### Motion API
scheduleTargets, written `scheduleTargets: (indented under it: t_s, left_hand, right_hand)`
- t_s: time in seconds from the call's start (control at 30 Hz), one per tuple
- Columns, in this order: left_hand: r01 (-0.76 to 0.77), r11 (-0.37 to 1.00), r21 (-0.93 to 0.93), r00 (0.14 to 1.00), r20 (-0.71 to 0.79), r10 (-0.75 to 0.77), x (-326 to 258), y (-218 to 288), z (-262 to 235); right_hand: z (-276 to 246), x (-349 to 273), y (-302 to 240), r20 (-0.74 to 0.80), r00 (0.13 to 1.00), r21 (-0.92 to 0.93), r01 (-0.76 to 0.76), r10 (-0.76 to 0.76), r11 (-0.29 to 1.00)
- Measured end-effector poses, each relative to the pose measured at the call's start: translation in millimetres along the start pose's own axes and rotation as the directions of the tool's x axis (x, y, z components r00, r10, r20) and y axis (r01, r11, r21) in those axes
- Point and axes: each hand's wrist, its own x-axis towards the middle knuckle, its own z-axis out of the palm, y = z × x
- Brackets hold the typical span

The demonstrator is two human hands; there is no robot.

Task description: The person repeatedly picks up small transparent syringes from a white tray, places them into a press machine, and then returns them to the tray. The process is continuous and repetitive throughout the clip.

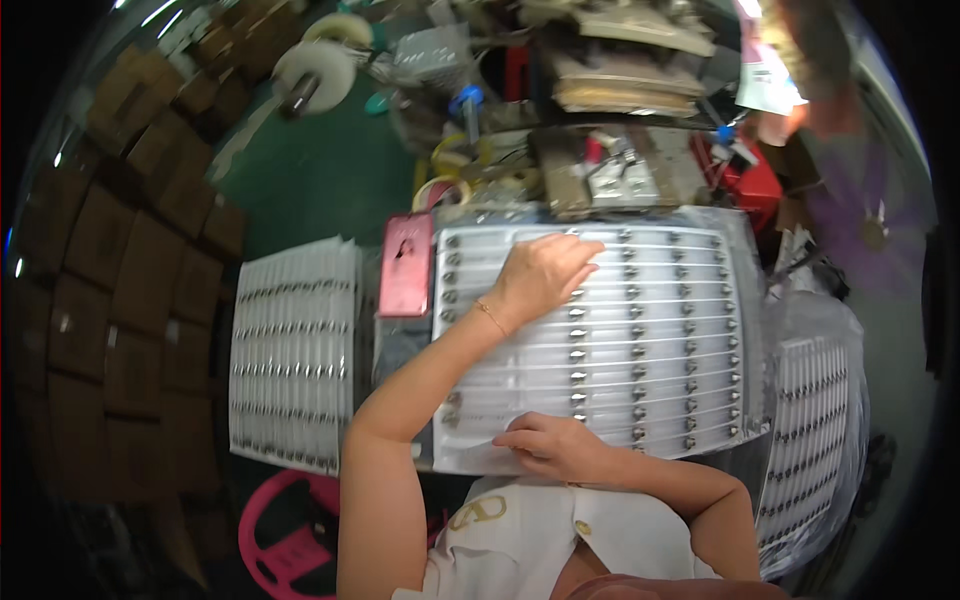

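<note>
In the head view, the left hand (540, 272) reaches far forward, with the arm stretched and the wrist bent. Its palm faces down and its fingers lie loosely together on the upper part of the tray (660, 340), without pinching anything I can see. The right hand (553, 447) is close to the body, the forearm coming in from the lower right with the elbow folded. Its fingers are curled and pressed on the near edge of the tray; I cannot tell if they hold a small part.

The tray is a big clear sheet with many rows of small metal pieces, lying under both hands. A pink phone (407, 265) lies just beside its left upper corner. A second tray (293, 350) lies at the left, and a third (815, 420) at the right. A pink stool (283, 530) is below.
</note>
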Motion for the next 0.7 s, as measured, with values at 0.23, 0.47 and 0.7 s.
scheduleTargets:
  t_s: [0.23, 0.47, 0.7]
  left_hand:
    - [-0.142, 0.948, 0.286, 0.987, -0.034, 0.159, 100, -40, 44]
    - [-0.299, 0.869, 0.394, 0.95, 0.031, 0.312, 129, -42, 61]
    - [-0.102, 0.995, 0.001, 0.993, -0.061, 0.102, -17, 35, -13]
  right_hand:
    - [-151, -51, 24, -0.482, 0.854, 0.076, -0.181, 0.195, 0.981]
    - [-250, -24, 77, -0.838, 0.505, 0.047, -0.31, 0.206, 0.95]
    - [-237, 83, 98, -0.676, 0.541, -0.694, -0.24, -0.5, 0.679]
